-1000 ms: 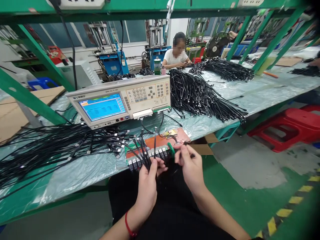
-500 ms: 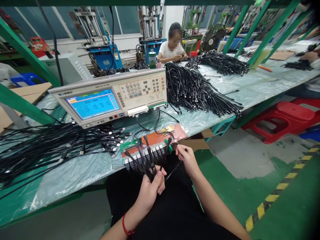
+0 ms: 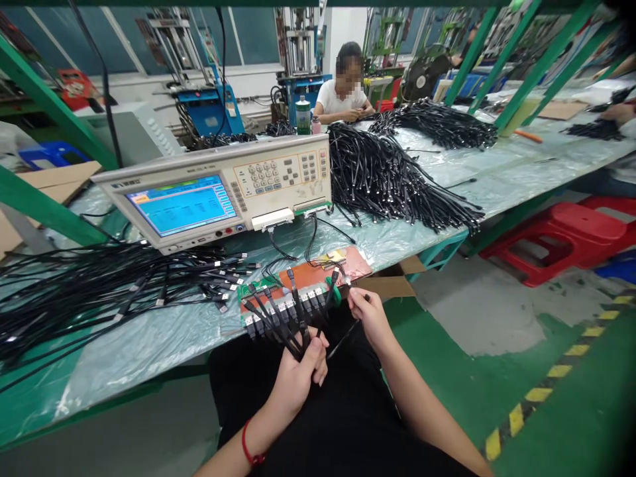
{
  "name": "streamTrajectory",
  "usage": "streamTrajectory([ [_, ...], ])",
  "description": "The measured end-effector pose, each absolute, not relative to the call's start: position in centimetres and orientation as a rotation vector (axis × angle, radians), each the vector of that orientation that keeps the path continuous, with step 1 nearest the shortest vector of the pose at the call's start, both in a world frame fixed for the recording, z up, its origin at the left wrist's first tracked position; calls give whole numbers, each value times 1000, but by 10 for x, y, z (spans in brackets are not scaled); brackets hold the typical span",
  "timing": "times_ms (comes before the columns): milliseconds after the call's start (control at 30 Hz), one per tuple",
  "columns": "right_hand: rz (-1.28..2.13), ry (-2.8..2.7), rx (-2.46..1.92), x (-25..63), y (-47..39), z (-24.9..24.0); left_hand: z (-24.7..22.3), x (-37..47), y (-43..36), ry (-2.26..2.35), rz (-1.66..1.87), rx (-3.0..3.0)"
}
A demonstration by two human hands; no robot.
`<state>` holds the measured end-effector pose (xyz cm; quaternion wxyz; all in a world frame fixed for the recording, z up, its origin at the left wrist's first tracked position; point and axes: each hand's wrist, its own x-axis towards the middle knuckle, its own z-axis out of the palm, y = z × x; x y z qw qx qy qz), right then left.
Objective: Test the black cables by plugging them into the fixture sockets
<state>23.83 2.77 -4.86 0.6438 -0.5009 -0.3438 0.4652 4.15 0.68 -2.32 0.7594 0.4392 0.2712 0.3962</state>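
Observation:
My left hand (image 3: 299,374) is closed around a bunch of black USB cables (image 3: 283,324) just below the front edge of a test board (image 3: 311,273). The cable ends fan out above the fingers over the board's row of sockets; whether each is plugged in I cannot tell. At the board's right end, my right hand (image 3: 368,317) pinches one black cable, its tip close to a small light-coloured connector (image 3: 346,281). Fingers hide most of that plug. Thin wires run from the board to a bench tester (image 3: 283,175) with a lit blue screen.
Loose black cables (image 3: 124,285) cover the table's left side. A big cable heap (image 3: 387,172) lies right of the tester, near a green bottle (image 3: 303,116). Across the table sits a person (image 3: 330,99). Red stools (image 3: 556,228) stand at right; green frame bars (image 3: 54,106) slant past the left.
The cable ends above my left hand have spread slightly apart over the board. My right hand stays at the board's right end, nearly unmoved. The whole view has shifted slightly.

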Motion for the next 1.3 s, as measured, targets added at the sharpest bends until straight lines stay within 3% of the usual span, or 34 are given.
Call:
streamTrajectory([
  [433, 1119, -726, -1174, 236, 32, -29, -17, 47, 10, 744, 887, 1090],
  [767, 1664, -419, -792, 246, 30, -20, -8, 44, 12, 861, 840, 1298],
  [1300, 1538, -483, -890, 239, 32, -22, -5, 41, 11, 890, 819, 1251],
])
